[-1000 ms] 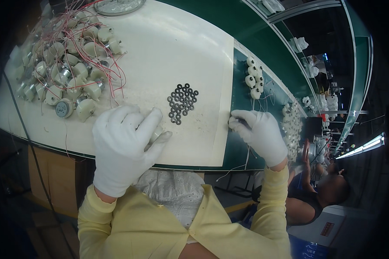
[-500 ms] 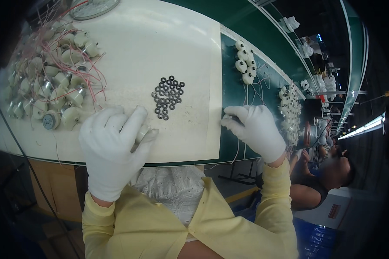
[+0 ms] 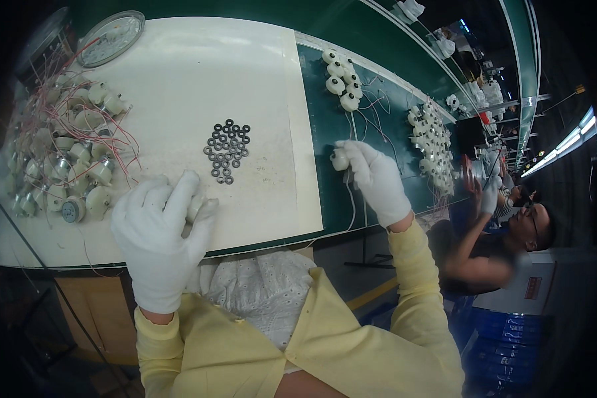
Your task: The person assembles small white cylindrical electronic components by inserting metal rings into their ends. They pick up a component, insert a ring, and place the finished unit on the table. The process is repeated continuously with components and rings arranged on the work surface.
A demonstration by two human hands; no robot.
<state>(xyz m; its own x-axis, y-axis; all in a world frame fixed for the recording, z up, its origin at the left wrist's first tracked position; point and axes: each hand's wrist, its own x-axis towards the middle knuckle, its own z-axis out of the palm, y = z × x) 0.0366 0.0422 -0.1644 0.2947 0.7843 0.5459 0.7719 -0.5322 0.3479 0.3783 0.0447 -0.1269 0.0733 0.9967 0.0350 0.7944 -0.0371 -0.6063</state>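
Observation:
My gloved left hand (image 3: 154, 242) is curled over the near edge of the white board (image 3: 265, 86). Between its thumb and fingers shows part of a cream-white motor (image 3: 194, 208). On the green surface to the right, my gloved right hand (image 3: 377, 182) pinches a small white motor (image 3: 339, 160) with its fingertips; a pale wire runs down beside it. Between the hands, a cluster of small dark rings (image 3: 227, 151) lies on the board. Beyond my right hand stands a group of white motors (image 3: 335, 85) with dark centres on top.
A tangled pile of cream motors (image 3: 79, 156) with red wires fills the left side. A round clear dish (image 3: 113, 36) sits at the far left. More white motors (image 3: 432, 142) stand in rows at the right. A co-worker (image 3: 481, 255) is at the right, near a red-rimmed container (image 3: 469, 174).
The view has shifted, moving the board leftward. The white motor at my right fingertips is now plainly visible. My left hand keeps its curl. The co-worker's arm has risen.

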